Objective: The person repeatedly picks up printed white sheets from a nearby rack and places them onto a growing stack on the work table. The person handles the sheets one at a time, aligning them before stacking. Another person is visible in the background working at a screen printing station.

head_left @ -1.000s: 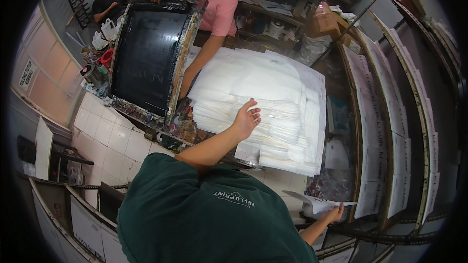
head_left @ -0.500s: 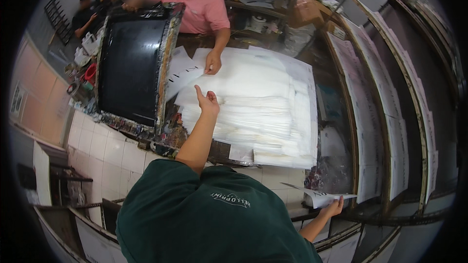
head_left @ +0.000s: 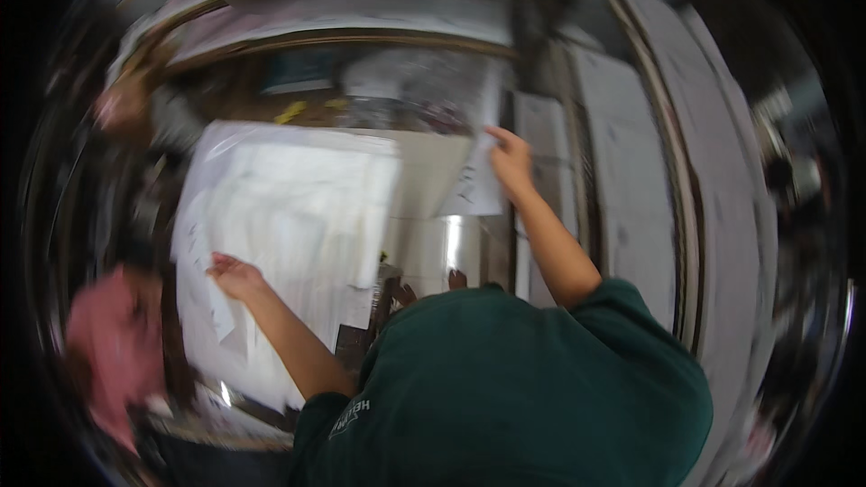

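A white printed sheet (head_left: 204,281) with dark lettering is pinched at its edge by my left hand (head_left: 238,278). It hangs slanted over the left side of a broad table covered with a pile of white sheets (head_left: 289,189). My right hand (head_left: 511,165), raised ahead of me, grips another white printed sheet (head_left: 475,182) by its edge. That one hangs down over the gap between the table and the rack. Dark marks show near its lower end, and motion blurs both sheets.
Close on my right stand long racks (head_left: 681,243) lined with white sheets; more shelves (head_left: 397,41) cross the far side. A person in a pink top (head_left: 113,343) is at the left, blurred. Pale tiled floor (head_left: 424,243) shows between table and rack.
My view has turned right, toward the racks. My left hand, open beside a co-worker's sheet before, now holds a printed sheet. My right hand has risen with its sheet.
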{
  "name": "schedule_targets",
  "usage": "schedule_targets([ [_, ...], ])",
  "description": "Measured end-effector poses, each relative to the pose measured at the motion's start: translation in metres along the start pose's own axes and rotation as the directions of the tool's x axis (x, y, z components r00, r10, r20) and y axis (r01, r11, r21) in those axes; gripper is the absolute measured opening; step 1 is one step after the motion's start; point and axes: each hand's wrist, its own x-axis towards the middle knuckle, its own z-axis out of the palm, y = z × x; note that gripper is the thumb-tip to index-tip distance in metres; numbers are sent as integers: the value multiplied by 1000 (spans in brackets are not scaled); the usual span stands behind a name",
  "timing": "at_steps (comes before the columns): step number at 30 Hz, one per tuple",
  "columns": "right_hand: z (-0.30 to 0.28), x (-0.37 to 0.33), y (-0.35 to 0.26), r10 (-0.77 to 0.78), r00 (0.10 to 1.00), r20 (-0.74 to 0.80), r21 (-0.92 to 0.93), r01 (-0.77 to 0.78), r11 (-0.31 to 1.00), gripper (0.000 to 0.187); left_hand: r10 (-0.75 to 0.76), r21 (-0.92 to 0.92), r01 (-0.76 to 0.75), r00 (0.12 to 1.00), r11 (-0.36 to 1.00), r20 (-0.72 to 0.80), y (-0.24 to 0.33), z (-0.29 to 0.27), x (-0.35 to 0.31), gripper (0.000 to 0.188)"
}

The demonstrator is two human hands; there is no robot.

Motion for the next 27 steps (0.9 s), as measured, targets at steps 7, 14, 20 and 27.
schedule_targets([
  [7,-116,-72,35,283,938,-199,-146,-313,938,36,-304,129,276,852,953,426,-74,147,-207,40],
  [14,-399,-199,147,127,854,-505,-500,-410,763,34,-539,332,425,656,842,528,-106,166,-351,46],
  [20,-554,-235,288,-148,780,-608,-789,-571,228,25,-691,493,484,512,723,511,-156,135,-434,47],
  [27,-566,-213,279,21,823,-568,-795,-555,245,26,-821,501,664,341,555,458,-184,82,-468,45],
])
